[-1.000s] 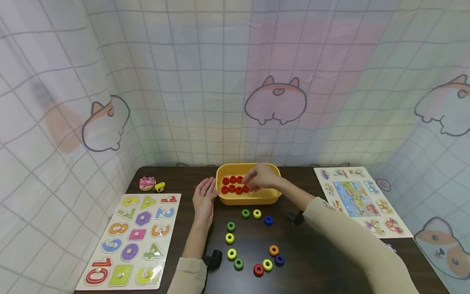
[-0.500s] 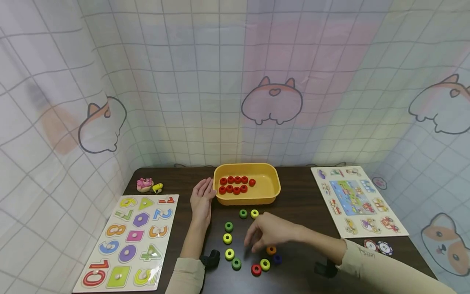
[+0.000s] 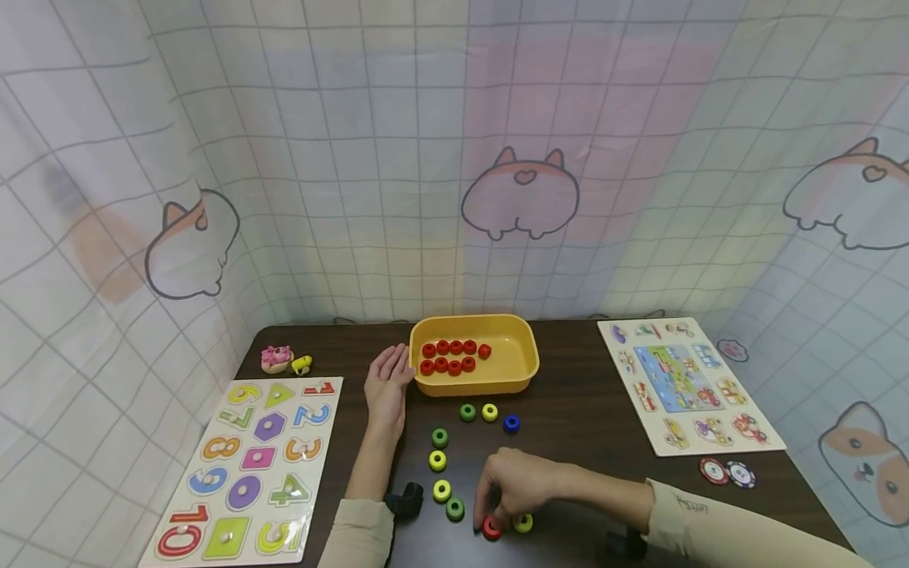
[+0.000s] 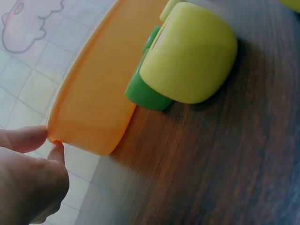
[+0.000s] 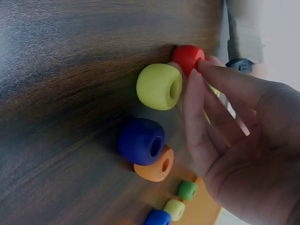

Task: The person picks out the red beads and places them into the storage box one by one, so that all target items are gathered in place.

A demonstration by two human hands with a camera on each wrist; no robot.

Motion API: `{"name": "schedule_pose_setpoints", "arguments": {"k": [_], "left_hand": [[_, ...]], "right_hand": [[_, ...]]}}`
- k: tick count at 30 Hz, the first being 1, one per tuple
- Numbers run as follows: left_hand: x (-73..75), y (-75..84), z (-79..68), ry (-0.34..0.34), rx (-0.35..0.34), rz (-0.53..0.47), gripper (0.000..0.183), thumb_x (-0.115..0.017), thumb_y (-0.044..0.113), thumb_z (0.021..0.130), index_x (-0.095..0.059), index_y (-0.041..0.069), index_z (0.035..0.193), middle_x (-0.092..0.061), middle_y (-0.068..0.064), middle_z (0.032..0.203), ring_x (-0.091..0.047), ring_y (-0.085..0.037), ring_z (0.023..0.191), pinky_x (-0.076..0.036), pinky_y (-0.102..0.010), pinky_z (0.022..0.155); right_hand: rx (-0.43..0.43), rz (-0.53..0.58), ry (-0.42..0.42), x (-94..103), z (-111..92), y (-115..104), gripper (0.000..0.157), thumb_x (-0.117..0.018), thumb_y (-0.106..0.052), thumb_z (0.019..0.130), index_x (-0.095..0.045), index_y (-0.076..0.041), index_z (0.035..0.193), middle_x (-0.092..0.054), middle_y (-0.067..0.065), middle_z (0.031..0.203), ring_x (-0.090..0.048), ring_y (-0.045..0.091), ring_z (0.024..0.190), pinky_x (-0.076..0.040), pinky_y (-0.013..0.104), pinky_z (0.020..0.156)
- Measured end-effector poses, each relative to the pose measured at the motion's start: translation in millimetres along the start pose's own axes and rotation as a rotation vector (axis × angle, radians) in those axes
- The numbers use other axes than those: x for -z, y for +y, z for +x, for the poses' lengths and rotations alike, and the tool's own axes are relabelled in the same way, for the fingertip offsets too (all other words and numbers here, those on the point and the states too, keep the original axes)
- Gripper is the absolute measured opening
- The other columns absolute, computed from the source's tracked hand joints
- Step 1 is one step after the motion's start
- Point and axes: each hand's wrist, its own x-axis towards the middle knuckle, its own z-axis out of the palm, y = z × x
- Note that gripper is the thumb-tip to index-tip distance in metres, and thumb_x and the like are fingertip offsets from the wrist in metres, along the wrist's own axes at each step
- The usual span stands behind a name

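Fingers of my right hand [image 3: 524, 483] pinch a red bead [image 3: 491, 532] near the front of the dark table. In the right wrist view, the thumb and a fingertip meet at this red bead [image 5: 186, 57], right beside a yellow bead [image 5: 159, 87]. My left hand [image 3: 387, 394] rests against the left end of a yellow-orange tray [image 3: 472, 388], fingers extended, with fingertips at the rim in the left wrist view. Several red beads [image 3: 455, 367] lie inside that tray, mostly in two rows. Blue [image 5: 142, 140] and orange [image 5: 156, 165] beads sit under the right hand, hidden in the head view.
Green [image 3: 455, 509], yellow [image 3: 442, 491] and blue [image 3: 511, 424] beads lie scattered before the tray. A number puzzle board [image 3: 248, 473] is at left, a picture puzzle board [image 3: 689, 386] at right. Poker chips [image 3: 741, 474] and a pink toy [image 3: 276, 359] flank them.
My right hand has left the tray, where another red bead now lies, and come down toward the front to take the red bead there. My left hand has stayed at the tray.
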Motion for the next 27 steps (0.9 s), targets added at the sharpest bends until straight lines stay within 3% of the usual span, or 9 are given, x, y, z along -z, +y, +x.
{"name": "schedule_pose_setpoints", "arguments": {"k": [4,8,12,16,21,27], "left_hand": [[0.2,0.0,-0.7,0.006,0.002,-0.006,0.059,-0.056,-0.018,0.087,-0.041,0.006,0.139,-0.044,-0.019,0.147,-0.048,-0.024,0.134,-0.043,-0.035,0.106],[-0.5,0.1,-1.1,0.009,0.008,-0.018,0.059,-0.055,-0.020,0.087,-0.042,0.006,0.139,-0.045,-0.018,0.146,-0.048,-0.024,0.133,-0.043,-0.037,0.107],[-0.4,1.0,-0.4,0.007,0.005,-0.016,0.058,-0.054,-0.020,0.087,-0.042,0.005,0.138,-0.044,-0.019,0.147,-0.049,-0.023,0.133,-0.041,-0.038,0.108],[0.1,3.6,1.3,0.012,0.002,0.006,0.057,-0.055,-0.019,0.087,-0.043,0.007,0.137,-0.045,-0.018,0.146,-0.049,-0.022,0.133,-0.041,-0.037,0.108],[1.5,5.4,2.0,0.014,0.002,0.010,0.057,-0.055,-0.018,0.087,-0.043,0.007,0.137,-0.044,-0.018,0.147,-0.048,-0.022,0.133,-0.042,-0.034,0.107],[-1.1,3.6,-1.5,0.005,0.012,-0.008,0.058,-0.054,-0.020,0.087,-0.041,0.006,0.138,-0.044,-0.019,0.147,-0.048,-0.023,0.134,-0.042,-0.036,0.108]], "right_hand": [[-0.042,0.149,-0.022,1.2,2.4,0.0,0.024,-0.073,0.004,0.076,-0.079,-0.016,0.087,-0.071,-0.006,0.067,-0.067,0.013,0.051,-0.058,0.032,0.047],[-0.064,0.267,-0.013,18.0,5.5,-4.7,0.021,-0.072,0.006,0.078,-0.079,-0.011,0.089,-0.074,0.001,0.076,-0.070,0.023,0.057,-0.060,0.043,0.053],[-0.076,0.283,0.086,61.6,12.7,-13.7,0.018,-0.074,0.002,0.081,-0.079,-0.011,0.092,-0.075,0.003,0.088,-0.072,0.028,0.064,-0.060,0.049,0.059],[-0.117,0.238,0.235,115.9,24.8,-11.8,0.016,-0.073,-0.002,0.084,-0.078,-0.009,0.097,-0.075,0.005,0.096,-0.073,0.029,0.072,-0.061,0.047,0.064],[-0.222,0.241,0.375,159.7,49.3,21.5,0.018,-0.070,0.003,0.085,-0.074,0.000,0.102,-0.074,0.014,0.098,-0.073,0.034,0.076,-0.061,0.043,0.067],[-0.377,0.264,0.448,168.9,73.3,68.8,0.020,-0.069,0.006,0.083,-0.074,0.003,0.103,-0.073,0.017,0.098,-0.072,0.037,0.077,-0.061,0.046,0.069]]}}
